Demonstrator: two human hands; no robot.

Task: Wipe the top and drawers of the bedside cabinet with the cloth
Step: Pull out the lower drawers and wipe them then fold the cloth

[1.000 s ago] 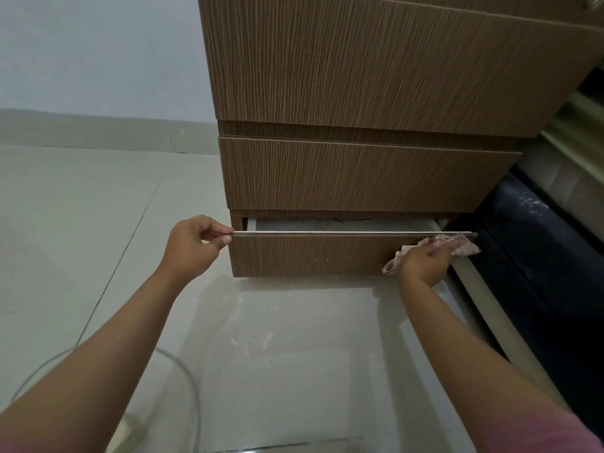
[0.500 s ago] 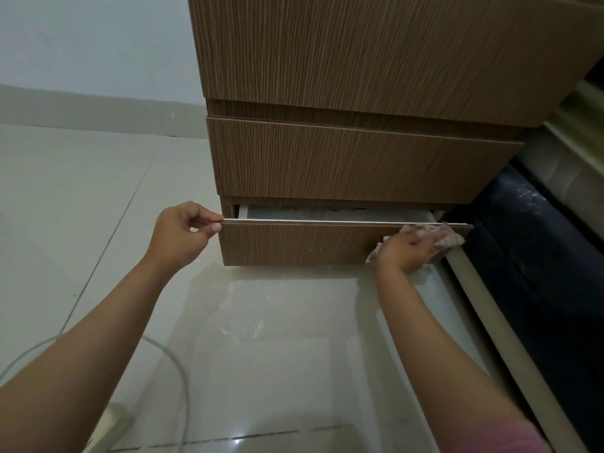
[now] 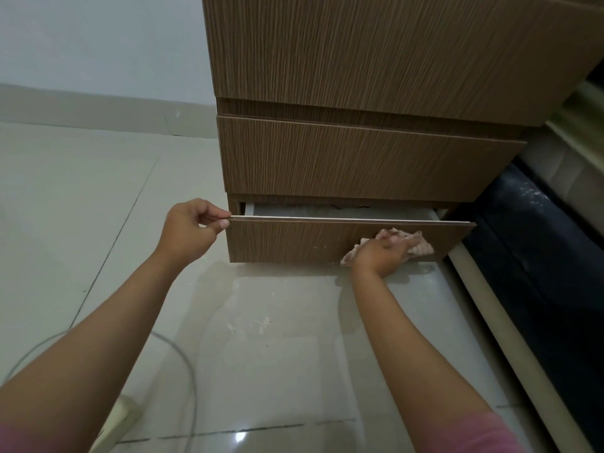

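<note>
The brown wood-grain bedside cabinet (image 3: 376,60) fills the upper right. Its bottom drawer (image 3: 294,240) is pulled out a little, showing a pale inside. My left hand (image 3: 188,228) pinches the top left corner of that drawer's front panel. My right hand (image 3: 380,255) presses a crumpled pinkish cloth (image 3: 413,241) flat against the right part of the drawer front, near its lower edge. The middle drawer (image 3: 359,158) above is closed. The cabinet's top is out of view.
Pale glossy floor tiles (image 3: 277,354) lie in front of the cabinet, with white specks on them. A grey cable (image 3: 183,361) loops at the lower left beside a white power strip (image 3: 121,416). A dark bed base (image 3: 536,256) with a beige rail runs along the right.
My right hand has slid the cloth down from the drawer's top right edge onto the face of the front panel and a little leftward. My left hand keeps its pinch on the corner.
</note>
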